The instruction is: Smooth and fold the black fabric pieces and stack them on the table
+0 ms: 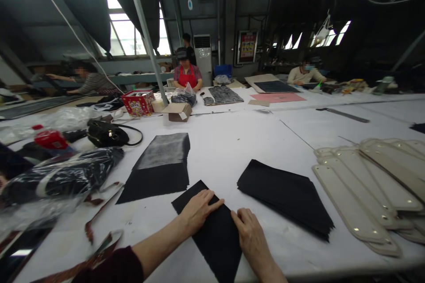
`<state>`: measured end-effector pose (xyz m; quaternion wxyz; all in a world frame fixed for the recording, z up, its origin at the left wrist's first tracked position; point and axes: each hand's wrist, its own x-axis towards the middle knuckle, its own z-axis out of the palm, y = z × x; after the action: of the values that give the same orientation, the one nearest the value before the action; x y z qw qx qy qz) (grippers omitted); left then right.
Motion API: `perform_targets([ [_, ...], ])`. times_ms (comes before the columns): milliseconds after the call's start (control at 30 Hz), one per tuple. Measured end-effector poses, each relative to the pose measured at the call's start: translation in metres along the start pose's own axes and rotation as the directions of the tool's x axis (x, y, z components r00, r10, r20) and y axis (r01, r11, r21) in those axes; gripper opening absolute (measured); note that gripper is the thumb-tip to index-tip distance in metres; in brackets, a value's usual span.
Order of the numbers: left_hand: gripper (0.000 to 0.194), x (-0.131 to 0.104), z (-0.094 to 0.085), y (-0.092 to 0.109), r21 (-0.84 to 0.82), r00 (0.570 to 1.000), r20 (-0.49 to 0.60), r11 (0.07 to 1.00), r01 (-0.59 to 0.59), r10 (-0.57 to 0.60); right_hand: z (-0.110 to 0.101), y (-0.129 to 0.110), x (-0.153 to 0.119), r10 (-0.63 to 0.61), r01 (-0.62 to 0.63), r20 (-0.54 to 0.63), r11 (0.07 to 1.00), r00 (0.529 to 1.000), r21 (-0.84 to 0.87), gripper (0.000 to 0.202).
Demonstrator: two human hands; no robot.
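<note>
My left hand (198, 210) lies flat on a black fabric piece (217, 239), its fingers stretched toward the piece's right edge. At that same edge, my right hand (249, 234) has its fingers bent and the thumb against the fabric, closed on the edge. The piece lies slantwise on the white table, and its near end runs out of view at the bottom. To the right rests a fanned stack of black fabric pieces (285, 196). Beyond my left hand is another stack of black pieces (156, 181), with a greyish sheet (164, 150) across its far part.
Beige straps with metal studs (365, 185) pile up at the right. On the left are a plastic-wrapped bundle (66, 174), a black handbag (108, 132) and a red-capped bottle (49, 138). A cardboard box (177, 112) stands farther back. Several people work at tables beyond.
</note>
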<state>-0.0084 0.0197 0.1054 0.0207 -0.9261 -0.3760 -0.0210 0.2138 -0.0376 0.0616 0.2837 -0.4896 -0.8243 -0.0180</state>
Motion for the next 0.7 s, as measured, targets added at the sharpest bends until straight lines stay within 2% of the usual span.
perform_targets([
  [200, 0.057, 0.005, -0.010, 0.010, -0.032, 0.999, 0.012, 0.998, -0.049, 0.050, -0.013, 0.000, -0.008, 0.006, -0.006, 0.000, 1.000, 1.000, -0.016, 0.031],
  [333, 0.069, 0.005, -0.011, 0.019, -0.041, 0.997, 0.065, 0.999, -0.027, 0.029, -0.019, 0.002, -0.015, 0.017, -0.017, 0.013, 1.000, 1.000, 0.004, 0.033],
  [433, 0.071, 0.006, -0.011, 0.027, 0.015, 0.997, 0.072, 0.999, -0.034, 0.033, -0.021, 0.003, -0.020, 0.018, -0.018, 0.009, 1.000, 1.000, -0.003, 0.031],
  [533, 0.067, 0.008, -0.012, 0.032, 0.080, 0.998, 0.063, 0.996, -0.035, 0.030, -0.022, 0.003, -0.025, 0.024, -0.023, 0.014, 0.999, 1.000, -0.036, 0.030],
  [700, 0.053, 0.014, -0.010, 0.040, 0.062, 0.990, 0.048, 0.989, -0.137, 0.134, -0.026, 0.003, -0.032, 0.044, -0.045, -0.015, 0.996, 0.999, -0.073, 0.035],
])
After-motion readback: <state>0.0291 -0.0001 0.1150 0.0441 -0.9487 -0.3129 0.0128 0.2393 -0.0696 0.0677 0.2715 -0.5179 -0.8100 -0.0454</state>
